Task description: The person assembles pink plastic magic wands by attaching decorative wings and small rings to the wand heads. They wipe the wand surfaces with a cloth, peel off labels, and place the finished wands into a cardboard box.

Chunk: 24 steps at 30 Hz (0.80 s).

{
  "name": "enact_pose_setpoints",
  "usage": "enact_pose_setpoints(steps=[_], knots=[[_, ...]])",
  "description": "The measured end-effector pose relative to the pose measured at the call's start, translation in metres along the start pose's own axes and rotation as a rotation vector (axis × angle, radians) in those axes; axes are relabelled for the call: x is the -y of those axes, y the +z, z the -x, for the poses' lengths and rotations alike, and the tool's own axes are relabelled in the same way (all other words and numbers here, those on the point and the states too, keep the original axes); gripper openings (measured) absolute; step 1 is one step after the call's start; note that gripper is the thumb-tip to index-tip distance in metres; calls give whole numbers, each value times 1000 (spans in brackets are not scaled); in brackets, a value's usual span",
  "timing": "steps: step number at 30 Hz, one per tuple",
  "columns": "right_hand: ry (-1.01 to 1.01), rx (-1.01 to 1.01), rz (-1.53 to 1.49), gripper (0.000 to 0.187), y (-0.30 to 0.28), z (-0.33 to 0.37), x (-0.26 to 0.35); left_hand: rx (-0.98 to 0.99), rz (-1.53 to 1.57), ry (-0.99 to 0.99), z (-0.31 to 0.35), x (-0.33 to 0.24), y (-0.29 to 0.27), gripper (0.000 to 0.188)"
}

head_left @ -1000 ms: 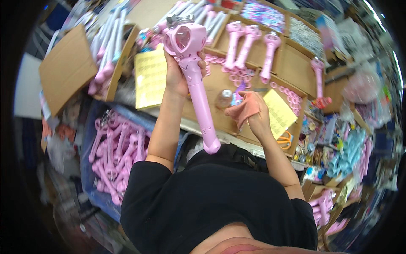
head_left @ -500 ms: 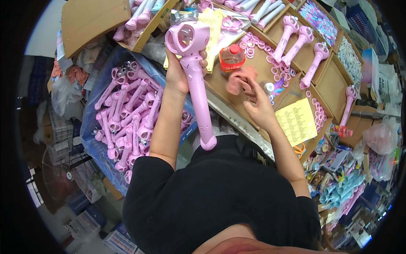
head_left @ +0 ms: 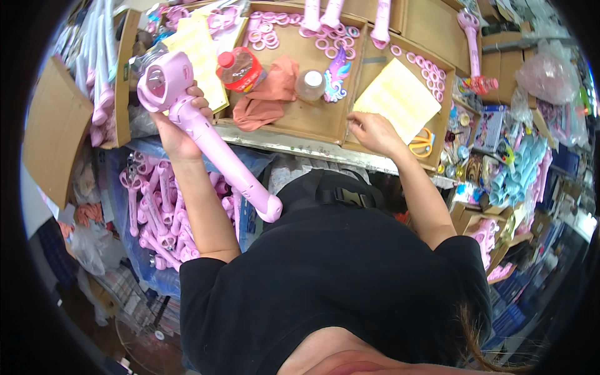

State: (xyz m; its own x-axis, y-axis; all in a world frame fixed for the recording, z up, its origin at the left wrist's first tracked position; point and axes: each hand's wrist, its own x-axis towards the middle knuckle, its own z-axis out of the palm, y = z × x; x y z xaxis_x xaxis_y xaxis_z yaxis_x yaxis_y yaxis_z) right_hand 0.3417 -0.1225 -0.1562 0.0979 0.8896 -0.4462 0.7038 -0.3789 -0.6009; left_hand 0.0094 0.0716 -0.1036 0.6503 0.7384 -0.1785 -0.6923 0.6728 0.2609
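Note:
My left hand (head_left: 178, 128) is wrapped round a pink plastic toy wand (head_left: 222, 159), just below its ring-shaped head. The wand slants down to the right, its rounded end in front of my black shirt. At the tray's near edge, my right hand (head_left: 377, 134) rests by the left corner of a yellow printed sheet (head_left: 400, 100). Its fingers are curled, and whatever they may hold is hidden. A crumpled orange-pink cloth (head_left: 269, 94) lies in the tray, apart from both hands. Beside it stand a red-capped bottle (head_left: 239, 70) and a small white-capped bottle (head_left: 310, 85).
A blue-lined bin (head_left: 147, 275) full of pink wands stands at left. The divided cardboard tray (head_left: 300, 128) holds pink rings (head_left: 265, 37), a purple-blue decorated piece (head_left: 337, 75) and more wands (head_left: 380, 25). Orange-handled scissors (head_left: 422, 142) lie beside the sheet. An open carton (head_left: 128, 81) stands far left.
The view has turned to the right. My right hand has left the cloth and moved right to the yellow sheet's corner, its fingers curling. My left hand still grips the wand, now more slanted.

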Motion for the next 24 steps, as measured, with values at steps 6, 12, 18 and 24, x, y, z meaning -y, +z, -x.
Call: enact_pose_setpoints(steps=[6, 12, 18, 24], knots=[[170, -226, 4, 31, 4, -4, -43, -41, -25, -48, -17, 10, 11, 74], [179, -277, -41, 31, 23, 7, -49, -57, -157, -52, -37, 27, 34, 82], [195, -230, -127, 28, 36, 21, -47, 4, -103, -141, -55, 55, 56, 94], [158, -278, -130, 29, 41, 31, -56, 57, -154, -155, -65, 72, 64, 86]])
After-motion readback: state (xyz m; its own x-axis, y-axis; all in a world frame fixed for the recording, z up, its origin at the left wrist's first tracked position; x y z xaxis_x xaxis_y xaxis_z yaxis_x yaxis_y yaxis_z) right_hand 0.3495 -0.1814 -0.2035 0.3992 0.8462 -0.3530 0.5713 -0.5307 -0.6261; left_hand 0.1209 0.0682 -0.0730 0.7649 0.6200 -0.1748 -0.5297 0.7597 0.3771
